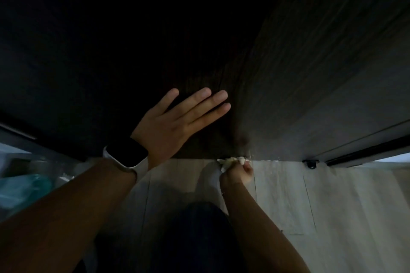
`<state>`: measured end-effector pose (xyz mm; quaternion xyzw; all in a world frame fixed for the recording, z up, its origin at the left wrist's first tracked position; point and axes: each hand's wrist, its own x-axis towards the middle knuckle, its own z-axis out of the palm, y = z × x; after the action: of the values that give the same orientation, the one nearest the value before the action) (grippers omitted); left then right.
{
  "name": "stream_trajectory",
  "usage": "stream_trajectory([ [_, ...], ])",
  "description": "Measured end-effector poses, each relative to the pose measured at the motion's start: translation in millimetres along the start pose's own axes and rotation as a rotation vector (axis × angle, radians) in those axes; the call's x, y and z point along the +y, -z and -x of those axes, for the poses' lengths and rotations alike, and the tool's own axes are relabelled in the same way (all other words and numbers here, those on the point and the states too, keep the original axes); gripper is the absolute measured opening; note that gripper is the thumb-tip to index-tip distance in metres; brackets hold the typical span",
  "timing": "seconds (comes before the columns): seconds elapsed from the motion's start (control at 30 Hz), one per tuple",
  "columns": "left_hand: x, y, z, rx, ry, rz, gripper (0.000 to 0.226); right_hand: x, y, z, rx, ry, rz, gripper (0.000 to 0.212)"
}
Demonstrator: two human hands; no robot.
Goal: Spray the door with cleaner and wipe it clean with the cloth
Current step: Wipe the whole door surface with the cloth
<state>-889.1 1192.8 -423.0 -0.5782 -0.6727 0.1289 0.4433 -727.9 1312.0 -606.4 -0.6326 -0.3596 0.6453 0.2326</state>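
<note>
The left hand [175,122] lies flat with fingers straight against the lower part of the dark door [310,73], bracing it, while the right hand [238,173] is closed around a bunched pale cloth [230,160] pressed to the door's bottom edge just above the floor [332,206]. The cloth appears soft, light and compliant, so it should be gripped as a wad with a fold exposed. The door is rigid; its low edge probably requires firm pressure.
</note>
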Motion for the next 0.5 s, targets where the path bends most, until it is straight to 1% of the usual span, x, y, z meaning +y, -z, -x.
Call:
stream_trajectory([
  [0.03,-0.3,0.3,-0.9,0.003,0.002,-0.003,0.119,4.5,-5.6,3.0,-0.035,-0.027,0.000,0.013],
  [0.13,2.6,0.2,-0.3,0.008,0.010,-0.014,0.116,16.9,-28.6,17.0,-0.108,-0.062,0.007,0.013],
  [0.17,3.0,-0.3,0.4,0.008,0.010,-0.021,0.116,19.0,-37.5,20.1,-0.094,-0.086,-0.009,0.015],
  [0.23,2.7,-0.3,-0.5,0.006,0.006,-0.022,0.115,26.0,-38.7,13.9,-0.084,-0.053,-0.072,0.015],
  [0.33,3.2,-0.5,-1.2,0.011,0.008,0.002,0.114,13.9,1.8,-9.3,-0.128,0.081,0.128,0.015],
  [0.4,3.4,-1.6,-0.1,0.015,0.005,-0.006,0.113,-12.1,43.9,-28.0,-0.047,0.133,0.246,0.017],
  [0.5,2.7,-4.4,1.0,0.041,-0.005,-0.020,0.100,-55.2,99.2,-55.0,0.096,0.179,0.240,0.022],
])
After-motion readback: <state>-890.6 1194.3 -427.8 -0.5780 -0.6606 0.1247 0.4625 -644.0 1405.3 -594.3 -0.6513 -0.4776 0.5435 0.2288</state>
